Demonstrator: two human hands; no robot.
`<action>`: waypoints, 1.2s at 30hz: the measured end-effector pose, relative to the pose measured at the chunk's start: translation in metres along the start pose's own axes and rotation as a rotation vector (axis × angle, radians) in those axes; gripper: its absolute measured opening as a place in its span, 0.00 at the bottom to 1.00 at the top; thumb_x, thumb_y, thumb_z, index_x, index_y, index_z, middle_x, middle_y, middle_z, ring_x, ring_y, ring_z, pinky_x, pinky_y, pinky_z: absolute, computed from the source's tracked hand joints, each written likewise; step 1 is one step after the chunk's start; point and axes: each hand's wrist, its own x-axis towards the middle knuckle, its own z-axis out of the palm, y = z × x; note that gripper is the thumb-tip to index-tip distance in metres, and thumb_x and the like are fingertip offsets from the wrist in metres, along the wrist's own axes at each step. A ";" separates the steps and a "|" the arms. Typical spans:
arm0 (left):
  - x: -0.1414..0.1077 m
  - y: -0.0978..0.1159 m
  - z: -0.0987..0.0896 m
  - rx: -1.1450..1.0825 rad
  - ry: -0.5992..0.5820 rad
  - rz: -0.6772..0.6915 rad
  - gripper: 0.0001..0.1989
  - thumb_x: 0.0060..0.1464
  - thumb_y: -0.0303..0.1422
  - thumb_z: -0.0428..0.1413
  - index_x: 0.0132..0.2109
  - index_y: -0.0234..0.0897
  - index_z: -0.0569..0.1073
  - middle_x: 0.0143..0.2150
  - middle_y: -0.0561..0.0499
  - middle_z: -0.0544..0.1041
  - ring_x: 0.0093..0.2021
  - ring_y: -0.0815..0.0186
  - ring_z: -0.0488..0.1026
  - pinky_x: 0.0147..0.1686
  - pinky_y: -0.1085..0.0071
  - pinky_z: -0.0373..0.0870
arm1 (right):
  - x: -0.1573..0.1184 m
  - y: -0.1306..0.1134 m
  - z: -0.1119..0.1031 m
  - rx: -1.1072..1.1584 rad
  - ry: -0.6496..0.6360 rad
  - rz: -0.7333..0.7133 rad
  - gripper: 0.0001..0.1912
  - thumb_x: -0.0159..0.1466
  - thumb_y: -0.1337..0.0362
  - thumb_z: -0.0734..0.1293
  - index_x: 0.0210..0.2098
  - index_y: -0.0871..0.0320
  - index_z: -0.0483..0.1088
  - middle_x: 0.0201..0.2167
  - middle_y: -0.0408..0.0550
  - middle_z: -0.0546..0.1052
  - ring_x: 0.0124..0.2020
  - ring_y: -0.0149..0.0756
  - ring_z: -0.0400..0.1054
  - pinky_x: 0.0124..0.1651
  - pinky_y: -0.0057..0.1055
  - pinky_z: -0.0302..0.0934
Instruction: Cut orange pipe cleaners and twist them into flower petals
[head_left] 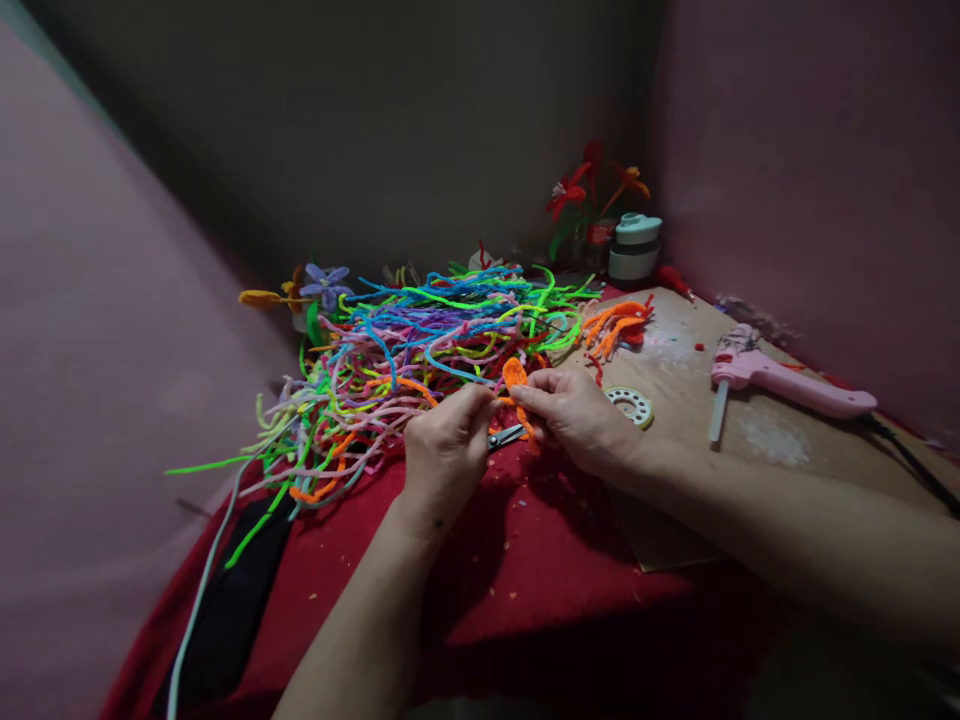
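Observation:
Both hands meet over the red cloth, working on one orange pipe cleaner (pixel 514 374) bent into a loop. My right hand (pixel 574 410) pinches the looped part between thumb and fingers. My left hand (pixel 454 435) is closed, its thumb and forefinger gripping an end of the same pipe cleaner. Just below and between the hands lies a pair of scissors (pixel 507 436), its handles hidden behind my left hand. A big tangled heap of coloured pipe cleaners (pixel 420 340) spreads right behind the hands. More orange pieces (pixel 619 325) lie on the board to the right.
A pink glue gun (pixel 795 385) rests on a brown board (pixel 765 470) at right, near a round white disc with holes (pixel 630 407). Red flowers (pixel 571 190) and a pale lidded container (pixel 634 250) stand at the back. A white cable (pixel 202 580) runs down the left side.

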 end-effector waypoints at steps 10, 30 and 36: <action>0.005 0.010 0.014 -0.705 -0.230 -0.450 0.11 0.44 0.35 0.61 0.34 0.33 0.73 0.27 0.54 0.73 0.21 0.76 0.64 0.23 0.78 0.60 | 0.008 -0.001 -0.004 0.319 0.057 -0.040 0.16 0.53 0.58 0.69 0.20 0.60 0.61 0.12 0.36 0.62 0.12 0.20 0.52 0.16 0.21 0.45; -0.004 0.014 0.027 -1.027 -0.545 -0.662 0.10 0.49 0.38 0.56 0.36 0.38 0.68 0.13 0.62 0.61 0.10 0.79 0.46 0.09 0.82 0.45 | 0.002 0.001 0.000 0.285 0.077 0.046 0.17 0.52 0.59 0.69 0.19 0.59 0.58 0.09 0.34 0.58 0.10 0.19 0.48 0.14 0.21 0.42; 0.004 0.007 0.012 -0.618 -0.450 -0.621 0.10 0.44 0.36 0.60 0.27 0.34 0.68 0.14 0.57 0.66 0.11 0.78 0.54 0.12 0.81 0.46 | 0.007 -0.001 -0.003 0.234 0.108 -0.042 0.15 0.55 0.57 0.67 0.21 0.59 0.61 0.11 0.36 0.63 0.10 0.19 0.48 0.13 0.22 0.40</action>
